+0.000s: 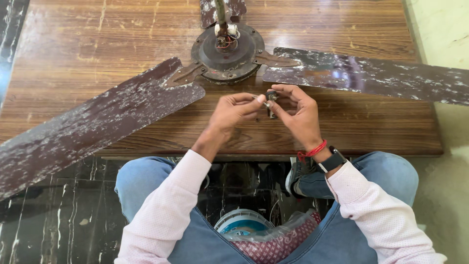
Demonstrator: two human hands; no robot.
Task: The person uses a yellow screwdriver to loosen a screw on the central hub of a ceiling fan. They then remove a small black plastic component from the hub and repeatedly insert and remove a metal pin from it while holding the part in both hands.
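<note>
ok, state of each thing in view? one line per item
ceiling fan: lying on the wooden table, motor housing open on top, wires showing
fan blades: attached, paint badly flaked
small dark part: held above the table in both hands
left hand: fingers pinched on the part
right hand: fingers gripping the part

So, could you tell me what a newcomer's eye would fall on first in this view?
Most striking is the worn brown ceiling fan with flaking metal blades, lying on the scratched wooden table, its round motor hub at the top centre. Just below the hub, the left hand and the right hand pinch a small dark metal part between their fingertips.
</note>
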